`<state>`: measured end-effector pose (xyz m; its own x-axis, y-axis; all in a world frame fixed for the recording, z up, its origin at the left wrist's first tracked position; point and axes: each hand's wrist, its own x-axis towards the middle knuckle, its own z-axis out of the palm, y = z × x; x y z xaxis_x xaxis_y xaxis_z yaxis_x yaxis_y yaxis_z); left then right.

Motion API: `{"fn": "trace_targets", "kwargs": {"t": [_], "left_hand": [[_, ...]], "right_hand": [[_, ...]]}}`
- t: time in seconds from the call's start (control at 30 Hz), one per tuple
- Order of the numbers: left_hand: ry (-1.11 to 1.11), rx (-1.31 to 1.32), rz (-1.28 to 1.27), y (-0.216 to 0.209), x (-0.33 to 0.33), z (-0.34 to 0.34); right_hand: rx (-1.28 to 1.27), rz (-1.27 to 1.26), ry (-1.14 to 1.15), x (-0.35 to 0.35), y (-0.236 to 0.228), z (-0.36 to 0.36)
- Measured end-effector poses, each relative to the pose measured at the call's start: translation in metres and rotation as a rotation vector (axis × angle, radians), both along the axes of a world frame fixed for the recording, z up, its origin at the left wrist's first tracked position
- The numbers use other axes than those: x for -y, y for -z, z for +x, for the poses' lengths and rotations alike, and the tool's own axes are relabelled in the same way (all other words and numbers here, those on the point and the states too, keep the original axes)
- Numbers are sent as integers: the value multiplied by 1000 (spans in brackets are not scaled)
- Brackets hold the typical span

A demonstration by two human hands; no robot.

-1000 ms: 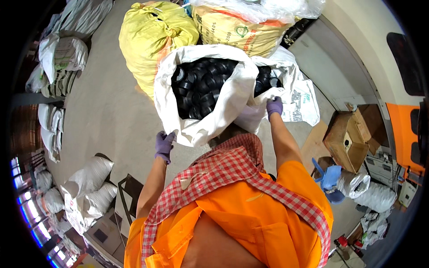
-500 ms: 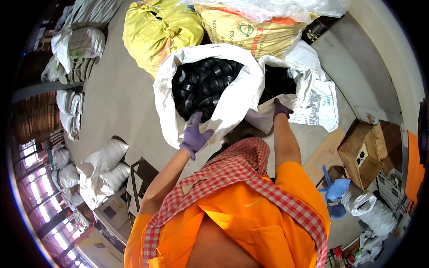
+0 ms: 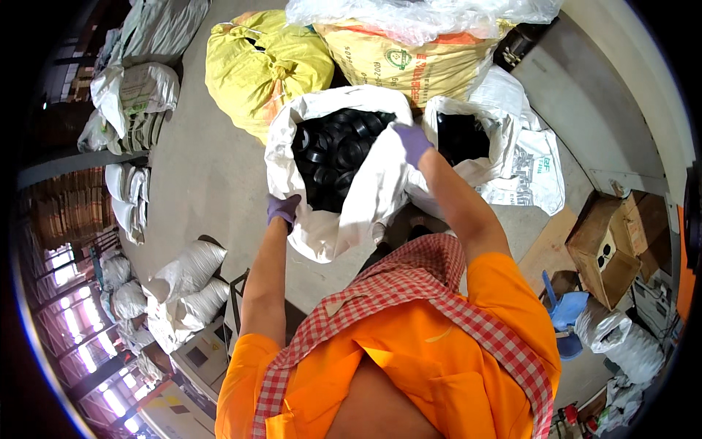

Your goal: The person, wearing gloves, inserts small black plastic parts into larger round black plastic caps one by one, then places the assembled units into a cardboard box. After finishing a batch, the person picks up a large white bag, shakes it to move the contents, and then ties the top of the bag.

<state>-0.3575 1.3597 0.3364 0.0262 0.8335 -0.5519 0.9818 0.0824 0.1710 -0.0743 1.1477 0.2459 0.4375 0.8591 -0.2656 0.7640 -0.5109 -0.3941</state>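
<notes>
A large white woven sack (image 3: 387,175) stands in front of me with its rim folded outward, holding many black ring-shaped parts (image 3: 340,154). My left hand (image 3: 284,210), in a purple glove, grips the sack's near-left edge, with the thumb over the cloth and the other fingers partly hidden. At the right side of the opening, my gloved right hand (image 3: 414,144) is closed on the rim. Just right of it stands a smaller white sack (image 3: 501,146), also with black parts (image 3: 462,137) inside.
Behind the sacks are a tied yellow sack (image 3: 270,66) and a printed yellow sack (image 3: 402,62) under clear plastic. Cardboard boxes (image 3: 621,260) and a blue stool (image 3: 567,311) are at right. Filled white sacks (image 3: 186,271) lie at left.
My right hand has moved left from the smaller sack to the large sack's right rim. My left hand has shifted from the near rim to its left edge.
</notes>
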Motion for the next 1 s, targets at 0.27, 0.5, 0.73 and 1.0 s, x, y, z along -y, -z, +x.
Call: {"fn": "trace_targets", "kwargs": {"t": [0.27, 0.5, 0.73, 1.0], "left_hand": [[-29, 692, -224, -39, -17, -26], [-385, 835, -56, -8, -62, -74], [156, 359, 611, -41, -79, -39], [969, 561, 444, -62, 121, 56]], "right_hand": [[372, -54, -79, -83, -142, 44], [32, 185, -12, -68, -101, 57], [-156, 674, 538, 61, -2, 72], [-775, 30, 1981, 173, 80, -20]]}}
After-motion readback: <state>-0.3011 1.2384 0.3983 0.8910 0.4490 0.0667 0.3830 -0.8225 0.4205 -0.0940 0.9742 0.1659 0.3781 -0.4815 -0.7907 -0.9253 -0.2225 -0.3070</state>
